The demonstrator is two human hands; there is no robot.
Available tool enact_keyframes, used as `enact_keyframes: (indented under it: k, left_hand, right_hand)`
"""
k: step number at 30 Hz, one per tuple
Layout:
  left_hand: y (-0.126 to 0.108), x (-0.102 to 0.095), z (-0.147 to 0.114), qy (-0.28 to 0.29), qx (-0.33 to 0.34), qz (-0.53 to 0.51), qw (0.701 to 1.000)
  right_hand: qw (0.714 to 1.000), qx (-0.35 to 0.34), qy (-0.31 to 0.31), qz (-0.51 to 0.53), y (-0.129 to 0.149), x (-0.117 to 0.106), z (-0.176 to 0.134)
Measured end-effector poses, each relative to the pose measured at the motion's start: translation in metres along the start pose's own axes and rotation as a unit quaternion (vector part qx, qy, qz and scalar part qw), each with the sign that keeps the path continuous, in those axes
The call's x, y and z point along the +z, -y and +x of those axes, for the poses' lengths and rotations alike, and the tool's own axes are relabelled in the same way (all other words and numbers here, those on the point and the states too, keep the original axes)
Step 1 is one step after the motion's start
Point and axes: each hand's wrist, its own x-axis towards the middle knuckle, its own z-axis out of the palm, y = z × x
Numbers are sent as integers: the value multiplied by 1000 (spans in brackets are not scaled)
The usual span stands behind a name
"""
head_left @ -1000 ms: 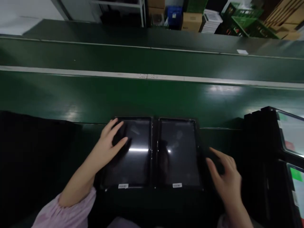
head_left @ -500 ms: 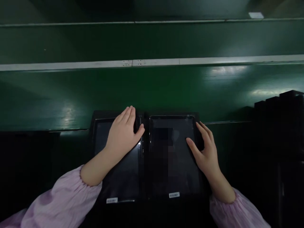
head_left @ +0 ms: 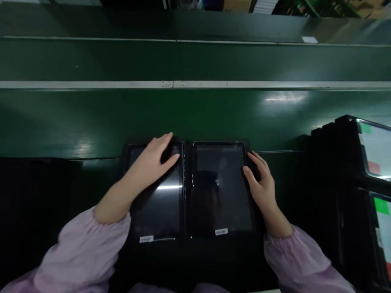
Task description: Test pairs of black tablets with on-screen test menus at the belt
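Observation:
Two dark tablets lie side by side in black trays in front of me. Over the upper part of the left tablet [head_left: 159, 211] rests my left hand [head_left: 149, 162], open, its fingers stretched toward the far edge and its thumb pointing right. The right tablet [head_left: 226, 191] has my right hand [head_left: 262, 183] at its right edge. That hand is open, thumb apart from the fingers, lying along the black tray's side with nothing visible held. Each tablet carries a small white barcode label [head_left: 221, 232] near its lower edge.
Stacked black trays [head_left: 342, 162] stand at the right, with bright-screened devices [head_left: 378, 146] in them. A dark mass [head_left: 33, 195] fills the left side. Beyond the tablets runs a green surface [head_left: 189, 112] with a pale strip [head_left: 207, 84] across it. A cardboard box [head_left: 236, 5] shows far behind.
The view has tilted up and shifted right, bringing the bright-screened devices and background into sight. My left hand has slid slightly left over its tablet. My right hand stays at the right edge.

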Motion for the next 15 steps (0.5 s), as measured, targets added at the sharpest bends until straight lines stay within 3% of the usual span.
enact_keyframes:
  k: [4,7,9,11,15]
  left_hand:
    - [55,-1,-89,-17,27,27,999]
    - [88,10,-164,25,-43,48,998]
    - [100,18,-196,37,-87,36,995]
    - [104,24,-211,28,-114,28,993]
    - [101,26,-208,5,-157,32,987]
  right_hand:
    - [997,47,1,60,-6,-11,-20]
    - [993,81,-10,83,-7,-15,-34]
    - [992,94,-12,88,-6,-15,-39]
    - [992,99,-18,82,-3,-13,-41]
    - [995,82,-41,36,4,-9,-43]
